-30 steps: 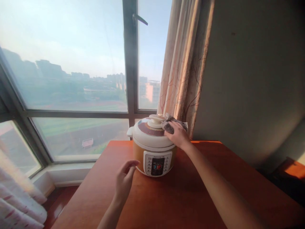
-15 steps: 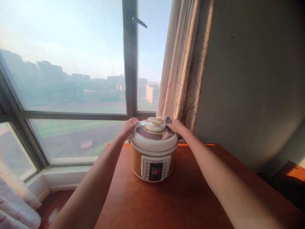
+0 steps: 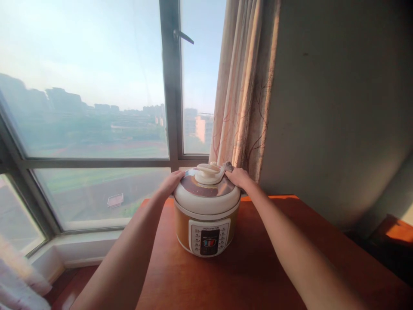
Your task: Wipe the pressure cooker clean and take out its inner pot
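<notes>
An electric pressure cooker (image 3: 208, 204) stands upright on the brown table, with a white lid, a gold-brown body and a button panel facing me. My left hand (image 3: 174, 180) is closed at its left rim, thumb on top, the other fingers mostly hidden behind the side. On the opposite side my right hand (image 3: 239, 177) grips the cooker in the same manner, its fingertips out of sight. Between both hands the lid's pale knob handle (image 3: 208, 174) sits untouched. A small grey textured piece (image 3: 228, 166) shows beside my right thumb; its kind is unclear.
The cooker rests on a reddish-brown table (image 3: 258, 267). Behind it are a framed window (image 3: 172, 86) and a patterned curtain (image 3: 238, 86). A plain wall (image 3: 322, 107) rises on the right, and a pale curtain (image 3: 19, 275) hangs at lower left.
The cooker and both hands sit slightly lower in view, and the cooker appears a little nearer to me. The camera has also shifted. Both hands keep their hold.
</notes>
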Tool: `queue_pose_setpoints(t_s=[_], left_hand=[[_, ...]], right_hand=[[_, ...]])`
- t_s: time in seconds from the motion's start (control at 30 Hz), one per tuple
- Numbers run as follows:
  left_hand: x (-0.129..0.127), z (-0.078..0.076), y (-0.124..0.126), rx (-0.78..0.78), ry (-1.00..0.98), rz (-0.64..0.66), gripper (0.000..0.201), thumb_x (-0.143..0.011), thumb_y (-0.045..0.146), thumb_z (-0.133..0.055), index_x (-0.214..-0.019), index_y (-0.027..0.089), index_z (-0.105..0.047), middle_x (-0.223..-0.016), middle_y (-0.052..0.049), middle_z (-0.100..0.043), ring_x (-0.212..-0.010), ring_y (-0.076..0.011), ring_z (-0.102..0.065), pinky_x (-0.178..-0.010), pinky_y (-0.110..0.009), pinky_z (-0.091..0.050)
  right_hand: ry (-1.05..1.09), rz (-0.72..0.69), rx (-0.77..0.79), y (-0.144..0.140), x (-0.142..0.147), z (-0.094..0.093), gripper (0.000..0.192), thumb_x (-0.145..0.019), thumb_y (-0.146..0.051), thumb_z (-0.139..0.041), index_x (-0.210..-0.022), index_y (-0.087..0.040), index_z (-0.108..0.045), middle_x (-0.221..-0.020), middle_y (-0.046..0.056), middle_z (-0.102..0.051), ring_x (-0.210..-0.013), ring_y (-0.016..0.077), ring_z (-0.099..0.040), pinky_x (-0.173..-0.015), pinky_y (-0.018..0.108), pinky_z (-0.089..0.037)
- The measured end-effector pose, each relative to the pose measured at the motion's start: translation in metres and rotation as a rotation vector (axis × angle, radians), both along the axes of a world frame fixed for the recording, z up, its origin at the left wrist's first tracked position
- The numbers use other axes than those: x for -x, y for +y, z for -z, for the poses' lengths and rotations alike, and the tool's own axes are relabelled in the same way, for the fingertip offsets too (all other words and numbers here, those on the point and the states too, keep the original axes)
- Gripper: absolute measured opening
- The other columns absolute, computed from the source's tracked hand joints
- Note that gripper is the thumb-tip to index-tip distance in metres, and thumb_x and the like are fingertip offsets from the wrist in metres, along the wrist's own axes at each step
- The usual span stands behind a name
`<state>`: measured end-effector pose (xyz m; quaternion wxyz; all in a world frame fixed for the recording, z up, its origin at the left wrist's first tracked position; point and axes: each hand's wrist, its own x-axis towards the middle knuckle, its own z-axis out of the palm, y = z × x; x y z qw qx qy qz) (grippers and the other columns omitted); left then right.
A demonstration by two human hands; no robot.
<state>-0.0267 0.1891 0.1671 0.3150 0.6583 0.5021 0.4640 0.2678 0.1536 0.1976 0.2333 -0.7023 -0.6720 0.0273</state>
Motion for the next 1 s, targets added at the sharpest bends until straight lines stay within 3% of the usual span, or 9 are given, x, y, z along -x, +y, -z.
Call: queue_pose_setpoints(t_s=[0.23, 0.37, 0.5, 0.63, 0.83, 1.0], left_hand=[[0.004, 0.006, -0.021, -0.003, -0.008, 0.005, 0.039, -0.073, 0.049, -0.057, -0.083, 0.015, -0.073, -0.081, -0.007, -0.075, -0.082, -0.0267, -0.065, -0.070, -0.031, -0.048], [0.002, 0.008, -0.026, -0.005, -0.007, 0.000, 0.042, -0.072, 0.051, -0.057, -0.087, 0.016, -0.075, -0.086, -0.008, -0.076, -0.084, -0.0275, -0.067, -0.072, -0.032, -0.049], [0.001, 0.009, -0.024, -0.014, -0.006, -0.004, 0.043, -0.073, 0.050, -0.054, -0.088, 0.015, -0.076, -0.084, -0.008, -0.076, -0.084, -0.0281, -0.067, -0.072, -0.033, -0.049], [0.002, 0.012, -0.019, -0.026, -0.002, -0.008, 0.042, -0.073, 0.048, -0.053, -0.086, 0.015, -0.076, -0.082, -0.008, -0.075, -0.084, -0.0283, -0.067, -0.072, -0.034, -0.049], [0.005, 0.015, -0.016, -0.040, 0.016, 0.002, 0.040, -0.074, 0.046, -0.052, -0.085, 0.015, -0.075, -0.082, -0.008, -0.074, -0.082, -0.0274, -0.065, -0.071, -0.033, -0.048], [0.005, 0.013, -0.018, -0.056, 0.029, 0.013, 0.039, -0.075, 0.047, -0.050, -0.080, 0.016, -0.073, -0.078, -0.007, -0.071, -0.078, -0.0258, -0.063, -0.068, -0.033, -0.046]], right_hand=[[-0.032, -0.022, 0.078, -0.026, -0.002, -0.003, 0.055, -0.093, -0.050, -0.044, -0.124, -0.012, -0.068, -0.116, 0.023, -0.072, -0.111, 0.0380, -0.067, -0.093, 0.043, -0.048], [-0.038, -0.108, 0.051, -0.035, -0.002, -0.008, 0.049, -0.093, -0.042, -0.046, -0.129, -0.014, -0.064, -0.120, 0.020, -0.070, -0.114, 0.0356, -0.066, -0.095, 0.043, -0.048], [-0.051, -0.251, -0.017, -0.044, 0.002, -0.013, 0.054, -0.090, -0.032, -0.054, -0.142, -0.022, -0.051, -0.150, 0.009, -0.051, -0.134, 0.0271, -0.052, -0.108, 0.037, -0.041], [-0.070, -0.309, -0.060, -0.061, 0.008, -0.013, 0.068, -0.085, -0.026, -0.058, -0.150, -0.016, -0.040, -0.159, 0.011, -0.038, -0.144, 0.0271, -0.038, -0.118, 0.039, -0.030], [-0.057, -0.341, -0.172, -0.097, 0.016, -0.005, 0.067, -0.084, -0.025, -0.056, -0.149, -0.012, -0.043, -0.154, 0.014, -0.045, -0.143, 0.0288, -0.040, -0.120, 0.046, -0.027], [-0.055, -0.429, -0.259, -0.129, 0.025, 0.007, 0.060, -0.086, -0.024, -0.055, -0.145, -0.018, -0.050, -0.155, 0.011, -0.045, -0.144, 0.0291, -0.037, -0.120, 0.050, -0.025]])
